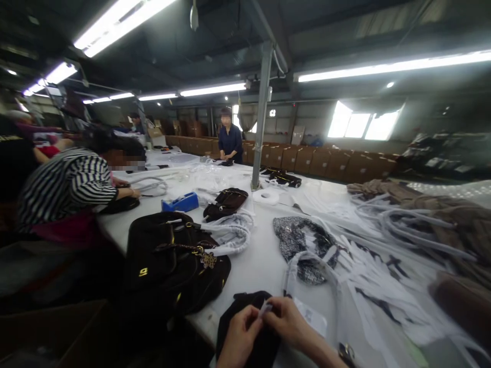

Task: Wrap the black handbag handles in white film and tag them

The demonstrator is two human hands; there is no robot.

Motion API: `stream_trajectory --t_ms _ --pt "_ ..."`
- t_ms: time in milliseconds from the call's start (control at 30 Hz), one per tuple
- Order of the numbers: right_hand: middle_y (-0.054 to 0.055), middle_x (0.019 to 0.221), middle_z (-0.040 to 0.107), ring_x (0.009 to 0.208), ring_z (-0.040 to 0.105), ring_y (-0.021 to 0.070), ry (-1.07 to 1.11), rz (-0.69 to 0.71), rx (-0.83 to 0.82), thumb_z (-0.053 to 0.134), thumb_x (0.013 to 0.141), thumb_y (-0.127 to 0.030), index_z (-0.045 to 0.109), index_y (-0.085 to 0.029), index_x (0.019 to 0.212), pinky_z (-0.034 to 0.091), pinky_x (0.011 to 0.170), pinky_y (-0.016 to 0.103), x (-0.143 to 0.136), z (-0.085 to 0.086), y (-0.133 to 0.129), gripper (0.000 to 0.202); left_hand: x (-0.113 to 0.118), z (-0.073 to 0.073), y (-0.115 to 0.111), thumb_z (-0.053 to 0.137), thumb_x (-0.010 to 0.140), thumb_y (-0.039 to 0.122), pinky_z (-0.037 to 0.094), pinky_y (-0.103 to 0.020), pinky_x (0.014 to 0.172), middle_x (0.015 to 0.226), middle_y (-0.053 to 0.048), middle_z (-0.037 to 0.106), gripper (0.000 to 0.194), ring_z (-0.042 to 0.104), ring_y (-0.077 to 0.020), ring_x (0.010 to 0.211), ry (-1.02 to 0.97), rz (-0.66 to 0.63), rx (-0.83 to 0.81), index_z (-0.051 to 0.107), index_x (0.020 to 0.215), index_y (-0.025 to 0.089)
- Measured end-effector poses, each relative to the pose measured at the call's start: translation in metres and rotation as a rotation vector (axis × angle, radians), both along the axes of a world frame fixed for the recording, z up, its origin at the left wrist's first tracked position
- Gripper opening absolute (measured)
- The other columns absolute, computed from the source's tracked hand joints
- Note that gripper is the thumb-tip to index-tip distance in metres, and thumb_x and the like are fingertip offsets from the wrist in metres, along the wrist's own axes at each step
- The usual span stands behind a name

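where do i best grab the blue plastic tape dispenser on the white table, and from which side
Probably across the middle of the long blue plastic tape dispenser, coming from above: its low, narrow body rests on the white table with its top uncovered. A reach from the near side looks hindered by the bulky black fabric bag in front.

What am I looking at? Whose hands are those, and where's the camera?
There's no robot here, just a person's left hand and right hand. The camera is worn on that person's head, looking forward and down. Together the hands hold a small white piece above a black cloth thing, maybe a bag. On the white table are a dark bag with a flower-shaped charm, a blue tape dispenser and a white roll. Other people work nearby.
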State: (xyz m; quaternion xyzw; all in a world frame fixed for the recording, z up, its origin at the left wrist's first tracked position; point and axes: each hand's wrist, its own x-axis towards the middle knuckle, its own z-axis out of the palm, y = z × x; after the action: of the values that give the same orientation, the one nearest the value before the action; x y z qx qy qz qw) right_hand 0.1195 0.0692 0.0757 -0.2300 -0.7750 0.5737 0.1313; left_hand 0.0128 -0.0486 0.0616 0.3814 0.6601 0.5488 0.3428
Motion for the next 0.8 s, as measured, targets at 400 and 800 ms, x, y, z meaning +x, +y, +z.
stream_trajectory --t_ms 400,800 --pt "-0.004 0.055 0.053 0.052 0.045 0.0092 -0.001 -0.107 0.089 0.050 0.070 -0.015 0.062 -0.014 0.067 0.029 0.047 0.019 0.000 0.006 -0.004 0.012 0.004 -0.010 0.010 0.058 0.076 0.037 0.043 -0.025 0.066 0.070 -0.002 0.063 0.022 0.058 -0.0176 0.071 -0.070 0.062 -0.002 0.058 0.073 0.016" --pt "-0.005 0.052 0.050 0.050 0.046 0.0093 0.000 -0.219 0.031 0.045 0.068 -0.016 0.056 -0.016 0.062 0.031 0.046 0.019 -0.006 -0.013 -0.005 0.013 0.009 -0.024 0.014 0.065 0.072 0.042 0.047 -0.024 0.064 0.069 -0.003 0.066 0.026 0.063 -0.0196 0.070 -0.079 0.198 0.038 0.059 0.075 0.017"
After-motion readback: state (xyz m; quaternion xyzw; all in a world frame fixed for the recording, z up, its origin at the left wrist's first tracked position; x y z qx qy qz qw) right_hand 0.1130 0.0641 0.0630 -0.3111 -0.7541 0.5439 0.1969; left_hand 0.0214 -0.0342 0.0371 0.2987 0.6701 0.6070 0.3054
